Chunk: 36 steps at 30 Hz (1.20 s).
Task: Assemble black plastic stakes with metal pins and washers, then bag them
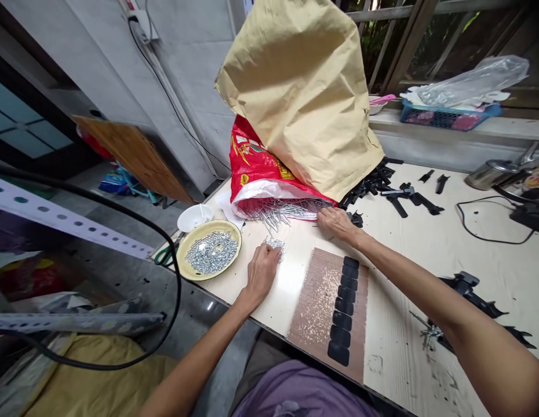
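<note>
My left hand (261, 271) rests on the table with curled fingers, at a small heap of shiny metal pieces (276, 246). What its fingertips hold, if anything, is hidden. My right hand (338, 224) is closed at the lower right edge of a red bag (256, 159), seemingly gripping its white-lined mouth. Long thin metal rods like nails (273, 213) spill from that mouth. A large tan paper sack (304, 87) leans over the bag. Left of my left hand, a yellow enamel plate (189, 271) holds many small metal pieces.
A brown board (308, 313) near the front edge carries a column of black pads (345, 294). Black plastic parts (397, 202) are scattered at the back right. Behind the plate stands a white bowl (193, 217), with scissors (165, 255) nearby. A black cable (180, 289) loops at left.
</note>
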{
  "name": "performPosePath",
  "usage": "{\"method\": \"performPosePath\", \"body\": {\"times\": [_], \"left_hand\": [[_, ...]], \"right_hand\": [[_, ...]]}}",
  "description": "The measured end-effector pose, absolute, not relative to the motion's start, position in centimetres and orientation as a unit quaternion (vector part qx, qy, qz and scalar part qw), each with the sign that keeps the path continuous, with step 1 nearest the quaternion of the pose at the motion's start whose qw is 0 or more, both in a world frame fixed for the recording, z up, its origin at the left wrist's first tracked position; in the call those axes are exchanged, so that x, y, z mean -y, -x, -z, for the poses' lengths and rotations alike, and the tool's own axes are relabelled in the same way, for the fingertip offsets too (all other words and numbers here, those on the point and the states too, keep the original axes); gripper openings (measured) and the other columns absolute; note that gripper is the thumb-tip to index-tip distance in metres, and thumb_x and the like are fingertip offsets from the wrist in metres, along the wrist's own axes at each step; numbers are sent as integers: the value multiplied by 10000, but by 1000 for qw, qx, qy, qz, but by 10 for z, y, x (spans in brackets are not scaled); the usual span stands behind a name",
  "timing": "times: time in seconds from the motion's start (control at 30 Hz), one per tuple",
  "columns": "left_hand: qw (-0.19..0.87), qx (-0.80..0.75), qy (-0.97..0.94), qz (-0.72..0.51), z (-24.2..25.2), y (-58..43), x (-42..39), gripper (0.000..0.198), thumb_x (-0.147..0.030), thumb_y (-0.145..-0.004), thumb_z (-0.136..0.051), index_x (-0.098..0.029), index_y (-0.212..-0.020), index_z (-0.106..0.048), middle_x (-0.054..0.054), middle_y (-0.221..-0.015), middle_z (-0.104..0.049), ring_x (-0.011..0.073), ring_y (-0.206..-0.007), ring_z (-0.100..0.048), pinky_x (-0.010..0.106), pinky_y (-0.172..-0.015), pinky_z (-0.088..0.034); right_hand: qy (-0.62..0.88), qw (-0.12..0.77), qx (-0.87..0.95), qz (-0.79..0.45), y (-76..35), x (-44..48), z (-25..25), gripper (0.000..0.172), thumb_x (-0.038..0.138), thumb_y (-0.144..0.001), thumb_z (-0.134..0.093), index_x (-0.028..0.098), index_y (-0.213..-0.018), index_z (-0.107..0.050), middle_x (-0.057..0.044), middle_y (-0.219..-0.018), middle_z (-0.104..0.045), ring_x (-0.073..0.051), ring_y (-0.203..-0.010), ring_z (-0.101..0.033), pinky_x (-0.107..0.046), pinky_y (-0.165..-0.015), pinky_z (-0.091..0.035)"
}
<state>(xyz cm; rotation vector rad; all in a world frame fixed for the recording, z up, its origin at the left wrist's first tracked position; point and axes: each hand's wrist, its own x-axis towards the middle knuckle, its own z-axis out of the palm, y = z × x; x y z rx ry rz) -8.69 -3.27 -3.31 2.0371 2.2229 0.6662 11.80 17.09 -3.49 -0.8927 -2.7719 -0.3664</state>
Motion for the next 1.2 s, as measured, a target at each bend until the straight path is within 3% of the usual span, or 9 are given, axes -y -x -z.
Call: {"method": "performPosePath", "body": {"times": [0.07, 0.23, 0.33, 0.53, 0.63, 0.73, 0.8, 1.2], "left_hand": [[18, -720, -668, -190, 33, 85, 18, 254, -257, -922, -410, -244, -1056, -625, 74, -936, -541, 200, -894, -477, 275, -659, -402], [26, -721, -680, -129, 34, 85, -8, 221, -232, -899, -435, -209, -870, -653, 83, -920, -530, 236, -916, -434, 287, -589, -347], [29, -714, -691, -112, 35, 87, -14, 236, -194, -890, -419, -191, -815, -643, 85, -913, -542, 238, -930, -440, 290, -586, -348], [81, -687, -687, -224, 29, 87, -18, 137, -148, -825, -487, -169, -771, -611, 78, -870, -584, 217, -903, -501, 305, -677, -409], [257, -662, -597, -374, 19, 77, -15, 75, -205, -795, -552, -160, -754, -595, 42, -776, -599, 163, -749, -550, 290, -677, -451], [462, -575, -464, -491, 3, 59, -7, 166, -304, -774, -615, -141, -787, -586, 26, -740, -615, 128, -662, -581, 276, -653, -491], [533, -521, -412, -525, -7, 49, -2, 219, -324, -737, -671, -129, -796, -591, 27, -730, -631, 123, -673, -606, 279, -691, -506], [567, -487, -407, -525, -21, 25, 5, 211, -288, -698, -726, -113, -765, -629, 25, -692, -660, 113, -641, -628, 255, -685, -517]], "right_hand": [[322, 134, 929, 124, -125, -167, 27, 291, 150, -916, -342, 114, -894, -630, -112, -818, -636, -193, -770, -524, -307, -684, -337], [340, 313, 884, 65, -143, -140, -2, 268, 224, -940, -355, 139, -1035, -590, -108, -946, -641, -195, -871, -564, -300, -771, -408], [330, 355, 875, -5, -147, -113, -15, 300, 206, -942, -358, 169, -1179, -539, -100, -1047, -629, -193, -943, -575, -311, -822, -442], [376, 341, 852, -127, -139, -59, -14, 279, 226, -928, -414, 222, -1135, -601, -61, -994, -609, -178, -877, -593, -296, -749, -486], [386, 310, 854, -160, -134, -37, -9, 281, 260, -932, -429, 249, -1147, -610, -40, -915, -593, -149, -780, -585, -262, -672, -480], [390, 283, 859, -174, -133, -23, -7, 312, 262, -931, -434, 294, -1203, -585, -23, -868, -569, -131, -719, -559, -237, -614, -456], [399, 276, 857, -174, -135, -18, -7, 341, 241, -928, -437, 324, -1235, -562, -13, -837, -547, -123, -700, -544, -223, -590, -435], [430, 309, 829, -181, -156, -8, -13, 307, 255, -938, -432, 311, -1191, -595, -13, -838, -541, -110, -698, -538, -220, -619, -432]]}}
